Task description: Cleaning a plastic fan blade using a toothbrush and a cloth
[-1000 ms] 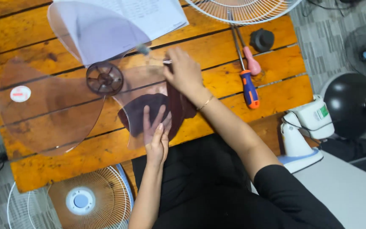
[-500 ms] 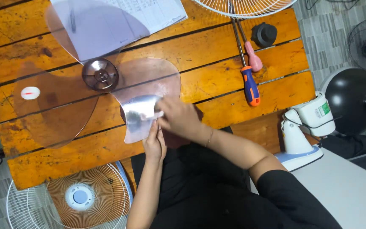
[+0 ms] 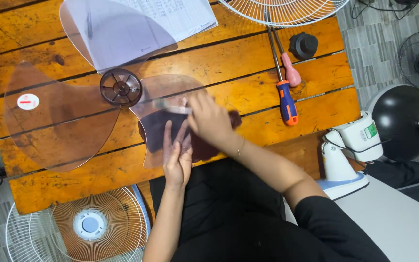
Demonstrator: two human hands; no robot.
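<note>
A clear three-lobed fan blade (image 3: 59, 121) with a dark hub (image 3: 120, 87) lies on the wooden table (image 3: 316, 111). My left hand (image 3: 177, 157) lies flat, fingers stretched out, against the lobe nearest me. My right hand (image 3: 210, 119) presses a dark maroon cloth (image 3: 153, 132) onto that same lobe, just beyond the left fingertips. Part of the cloth shows through the clear plastic, and the rest is hidden under my right hand.
Two screwdrivers lie at the right, one with a blue and orange handle (image 3: 287, 103), one pink (image 3: 292, 75), beside a black cap (image 3: 302, 45). A white grille (image 3: 282, 10) and a paper sheet (image 3: 175, 17) sit at the far edge. A second grille (image 3: 93, 225), a white fan base (image 3: 343, 160) and a black motor housing (image 3: 398, 121) stand off the table.
My right hand swept with the cloth from the lobe's far side toward me, then back to its middle. The blade shifted slightly. My left hand stayed on the near lobe.
</note>
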